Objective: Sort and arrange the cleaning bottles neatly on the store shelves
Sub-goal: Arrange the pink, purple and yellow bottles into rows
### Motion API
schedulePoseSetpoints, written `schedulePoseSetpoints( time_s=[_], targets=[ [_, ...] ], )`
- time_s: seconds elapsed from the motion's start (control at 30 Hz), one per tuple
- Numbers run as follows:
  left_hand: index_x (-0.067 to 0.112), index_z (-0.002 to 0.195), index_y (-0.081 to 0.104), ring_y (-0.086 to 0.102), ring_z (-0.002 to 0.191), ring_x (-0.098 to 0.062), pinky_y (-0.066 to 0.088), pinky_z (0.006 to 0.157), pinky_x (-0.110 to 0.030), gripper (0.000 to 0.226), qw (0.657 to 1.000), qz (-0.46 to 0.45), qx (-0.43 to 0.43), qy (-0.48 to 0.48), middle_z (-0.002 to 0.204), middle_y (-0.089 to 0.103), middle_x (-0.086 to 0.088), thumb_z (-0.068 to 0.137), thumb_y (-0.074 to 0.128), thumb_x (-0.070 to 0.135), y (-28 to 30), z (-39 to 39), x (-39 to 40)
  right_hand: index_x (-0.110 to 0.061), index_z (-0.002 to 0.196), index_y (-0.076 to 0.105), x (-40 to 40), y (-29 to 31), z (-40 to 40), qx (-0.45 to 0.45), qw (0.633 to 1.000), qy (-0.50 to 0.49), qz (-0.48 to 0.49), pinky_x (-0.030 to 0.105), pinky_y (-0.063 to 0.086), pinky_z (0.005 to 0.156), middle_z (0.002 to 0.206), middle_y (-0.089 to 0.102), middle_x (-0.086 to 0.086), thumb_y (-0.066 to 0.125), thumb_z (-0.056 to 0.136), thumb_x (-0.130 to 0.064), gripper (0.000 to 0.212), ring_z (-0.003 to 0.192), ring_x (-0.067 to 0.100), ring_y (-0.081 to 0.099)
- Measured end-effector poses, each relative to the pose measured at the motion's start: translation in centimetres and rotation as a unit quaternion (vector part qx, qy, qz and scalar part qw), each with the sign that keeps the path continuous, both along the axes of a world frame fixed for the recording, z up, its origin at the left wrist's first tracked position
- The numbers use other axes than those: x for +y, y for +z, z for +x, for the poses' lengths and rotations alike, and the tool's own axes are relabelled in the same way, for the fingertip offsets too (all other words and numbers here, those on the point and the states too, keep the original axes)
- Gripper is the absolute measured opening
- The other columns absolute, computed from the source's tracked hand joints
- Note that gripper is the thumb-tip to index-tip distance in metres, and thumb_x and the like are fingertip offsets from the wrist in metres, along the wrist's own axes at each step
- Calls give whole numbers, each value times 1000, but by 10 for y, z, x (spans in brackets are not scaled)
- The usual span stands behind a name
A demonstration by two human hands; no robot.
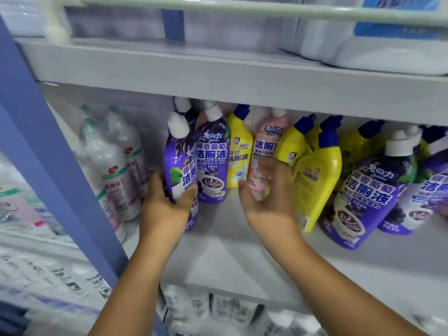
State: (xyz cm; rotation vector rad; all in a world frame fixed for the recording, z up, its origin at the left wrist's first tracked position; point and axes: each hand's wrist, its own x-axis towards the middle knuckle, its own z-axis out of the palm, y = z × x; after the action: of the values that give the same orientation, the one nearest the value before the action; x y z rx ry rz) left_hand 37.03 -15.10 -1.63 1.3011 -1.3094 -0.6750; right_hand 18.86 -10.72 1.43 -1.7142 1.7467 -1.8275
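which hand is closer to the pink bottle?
Right. The right hand is open directly in front of the pink bottle, overlapping it. The left hand is off to its left, gripping a purple bottle.

Blue upright post [48, 151] stood at left; white packs with blue print [378, 32] sat on the upper level; boxed goods (blurred print) [218, 309] filled the level below.
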Motion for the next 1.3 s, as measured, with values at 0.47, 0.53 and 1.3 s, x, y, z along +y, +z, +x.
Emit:
schedulePoseSetpoints(
  time_s=[0.47, 0.53, 1.3],
  targets=[
    [46, 102, 65, 77, 84, -17, 63, 77, -47, 27, 994, 28, 93, -43, 100, 77, 14, 85, 81, 32, -11, 10, 39, -21, 109, 68, -31, 7, 0, -112, 977, 78, 165, 17, 52, 75, 99, 77, -11, 85, 79, -25, 35, 88, -1, 71],
    [44, 100, 67, 77, 85, -14, 63, 71, -35, 28, 993, 24, 95, -71, 98, 78, 14, 88, 77, 22, -9, 2, 38, -26, 99, 68, 4, 12, -22, -144, 977, 46, 151, 12, 51, 69, 89, 76, -17, 86, 78, -21, 29, 81, -6, 70],
    [27, 116, 60, 65, 109, -2, 53, 92, -24, 45, 982, -20, 72, -172, 118, 67, 8, 81, 72, 53, 4, -128, -17, -25, 111, 62, 98, -14, -126, -77, 973, -168, 141, 16, 47, 71, 101, 69, -13, 83, 80, -31, 39, 86, -5, 65]
  ],
)
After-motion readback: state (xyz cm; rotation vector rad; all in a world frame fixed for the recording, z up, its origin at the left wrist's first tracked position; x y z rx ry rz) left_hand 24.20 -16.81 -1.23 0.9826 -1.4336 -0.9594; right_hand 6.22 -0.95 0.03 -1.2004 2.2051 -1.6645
